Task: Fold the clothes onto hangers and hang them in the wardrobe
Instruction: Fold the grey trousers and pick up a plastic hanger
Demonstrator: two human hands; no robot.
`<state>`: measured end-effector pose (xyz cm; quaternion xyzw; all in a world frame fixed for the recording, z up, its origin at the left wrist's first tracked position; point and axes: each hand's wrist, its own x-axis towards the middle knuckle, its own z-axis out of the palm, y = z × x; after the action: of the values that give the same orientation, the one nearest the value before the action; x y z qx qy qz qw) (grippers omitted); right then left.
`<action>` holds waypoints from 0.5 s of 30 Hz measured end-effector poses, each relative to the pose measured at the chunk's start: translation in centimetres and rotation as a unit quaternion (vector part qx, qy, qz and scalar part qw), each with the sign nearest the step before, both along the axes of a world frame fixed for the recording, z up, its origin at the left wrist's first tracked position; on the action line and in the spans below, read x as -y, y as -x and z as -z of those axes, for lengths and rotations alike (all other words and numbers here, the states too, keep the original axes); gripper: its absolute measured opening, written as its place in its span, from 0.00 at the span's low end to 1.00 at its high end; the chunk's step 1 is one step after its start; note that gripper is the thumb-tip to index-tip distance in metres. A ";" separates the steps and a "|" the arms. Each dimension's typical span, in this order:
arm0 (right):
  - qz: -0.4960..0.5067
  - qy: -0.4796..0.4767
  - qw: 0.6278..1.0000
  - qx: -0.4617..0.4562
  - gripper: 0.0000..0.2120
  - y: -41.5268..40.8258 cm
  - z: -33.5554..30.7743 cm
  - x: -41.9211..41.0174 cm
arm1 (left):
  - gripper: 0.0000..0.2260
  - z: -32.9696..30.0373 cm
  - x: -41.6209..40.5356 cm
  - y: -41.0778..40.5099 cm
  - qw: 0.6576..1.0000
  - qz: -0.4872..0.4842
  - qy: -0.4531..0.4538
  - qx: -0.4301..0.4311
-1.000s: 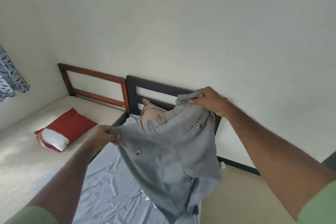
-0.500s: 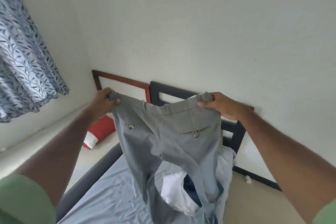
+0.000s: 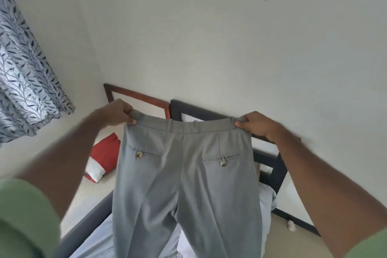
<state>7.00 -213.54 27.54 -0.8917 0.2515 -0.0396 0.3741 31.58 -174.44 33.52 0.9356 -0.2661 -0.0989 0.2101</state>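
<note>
We hold the grey trousers (image 3: 186, 174) up in front of us by the waistband, back pockets facing us, legs hanging over the dark-framed bed (image 3: 270, 165). Our left hand (image 3: 114, 112) pinches the left corner of the waistband; our right hand (image 3: 254, 123) grips the right corner, fingers curled over it. A red pillow (image 3: 104, 153) lies far left, seemingly on a second bed, below the patterned curtain (image 3: 25, 73).

short green sleeves (image 3: 25, 216) on both arms, forearms bare
</note>
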 end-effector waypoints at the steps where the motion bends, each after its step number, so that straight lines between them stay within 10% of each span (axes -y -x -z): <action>1: 0.031 0.083 0.996 -0.003 0.12 -1.4 0.4 1.5 | 0.08 0.7 2.4 -0.5 0.999 -0.015 -0.007 0.050; 4: 0.143 0.153 0.977 0.045 0.10 -4.0 -0.7 4.2 | 0.11 0.9 9.6 -1.0 0.981 -0.078 0.157 0.085; 7: 0.202 -0.030 0.945 0.254 0.11 -5.5 -4.4 7.2 | 0.12 -1.8 14.6 -3.0 0.916 -0.119 0.383 0.023; 10: 0.167 -0.149 0.872 0.436 0.09 -5.5 -9.3 9.9 | 0.10 -6.4 17.2 -4.8 0.875 -0.065 0.479 0.028; 15: 0.146 -0.049 0.806 0.572 0.07 -4.0 -19.1 9.0 | 0.15 -14.9 17.7 -3.6 0.823 -0.022 0.564 0.061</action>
<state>10.98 -222.49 46.67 -0.6411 0.1205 -0.5840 0.4830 35.18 -192.18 48.44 0.6634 -0.2673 0.1305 0.6866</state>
